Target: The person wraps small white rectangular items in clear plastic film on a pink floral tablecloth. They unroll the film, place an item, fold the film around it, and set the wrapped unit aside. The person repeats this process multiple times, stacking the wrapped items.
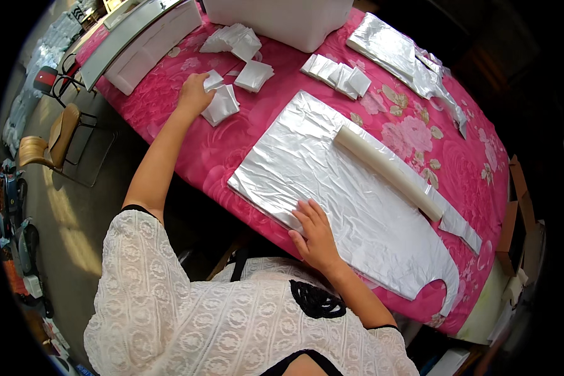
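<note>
My left hand (195, 94) reaches to the far left of the table, its fingers curled at the edge of a folded silver packet (220, 108). The fingertips are partly hidden, and a second silver piece shows just above them. My right hand (316, 235) lies flat with fingers apart on the near edge of a large stack of silver plastic bags (282, 156). A curved cutout shows at the stack's right end. Across the stack's far side rests a long off-white tube (388, 172), with a silver strip (460, 229) by its near end.
Beyond my left hand lie more folded silver packets (235, 41), and a row of them (336, 76) sits farther right. Another silver stack (382, 47) is at the back right. White bins (282, 22) line the far edge of the pink floral cloth (413, 135). A chair (62, 135) stands left.
</note>
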The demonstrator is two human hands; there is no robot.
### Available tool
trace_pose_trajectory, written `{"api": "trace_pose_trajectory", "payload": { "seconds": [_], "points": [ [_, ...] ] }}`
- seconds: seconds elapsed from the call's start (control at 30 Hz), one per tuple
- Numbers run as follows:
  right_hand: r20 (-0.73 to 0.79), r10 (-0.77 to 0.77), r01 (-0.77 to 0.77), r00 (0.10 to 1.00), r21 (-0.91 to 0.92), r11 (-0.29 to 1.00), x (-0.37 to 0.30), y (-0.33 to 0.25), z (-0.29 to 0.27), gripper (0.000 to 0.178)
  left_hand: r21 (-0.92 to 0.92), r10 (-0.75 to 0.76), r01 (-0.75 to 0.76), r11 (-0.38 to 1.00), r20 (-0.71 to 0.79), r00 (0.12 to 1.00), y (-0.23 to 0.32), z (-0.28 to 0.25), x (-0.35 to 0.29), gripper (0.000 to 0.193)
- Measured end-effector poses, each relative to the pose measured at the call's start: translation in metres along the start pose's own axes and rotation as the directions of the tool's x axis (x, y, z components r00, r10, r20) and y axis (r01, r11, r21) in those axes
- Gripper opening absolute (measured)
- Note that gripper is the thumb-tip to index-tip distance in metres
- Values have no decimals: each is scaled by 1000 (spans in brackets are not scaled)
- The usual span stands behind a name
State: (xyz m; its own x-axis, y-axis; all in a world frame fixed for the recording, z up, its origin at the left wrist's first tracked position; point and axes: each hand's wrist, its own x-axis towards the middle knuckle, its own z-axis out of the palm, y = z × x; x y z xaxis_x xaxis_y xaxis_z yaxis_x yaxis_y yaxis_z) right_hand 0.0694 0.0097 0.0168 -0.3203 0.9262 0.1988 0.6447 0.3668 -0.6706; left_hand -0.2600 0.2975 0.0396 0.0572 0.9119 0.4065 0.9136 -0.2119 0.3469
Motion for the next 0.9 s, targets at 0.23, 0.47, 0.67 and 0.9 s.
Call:
{"api": "trace_pose_trajectory", "payload": {
  "seconds": [0.23, 0.47, 0.67, 0.9],
  "points": [
    [-436, 180, -409, 882, -516, 753, -14, 111, -118, 58, -299, 413, -369, 880, 99, 905, 128, 11, -61, 38],
    [-292, 467, -550, 835, -395, 736, -62, 96, -148, 46, -628, 673, -383, 678, 320, 667, 257, 37, -186, 73],
    [-274, 263, -310, 925, -146, 940, -127, 76, -98, 47, -687, 747, -410, 600, 297, 595, 331, 63, -231, 85],
    [-639, 405, -721, 654, -365, 589, -264, 176, -196, 45, -651, 826, -523, 550, 334, 453, 381, 58, -258, 78]
  ]
}}
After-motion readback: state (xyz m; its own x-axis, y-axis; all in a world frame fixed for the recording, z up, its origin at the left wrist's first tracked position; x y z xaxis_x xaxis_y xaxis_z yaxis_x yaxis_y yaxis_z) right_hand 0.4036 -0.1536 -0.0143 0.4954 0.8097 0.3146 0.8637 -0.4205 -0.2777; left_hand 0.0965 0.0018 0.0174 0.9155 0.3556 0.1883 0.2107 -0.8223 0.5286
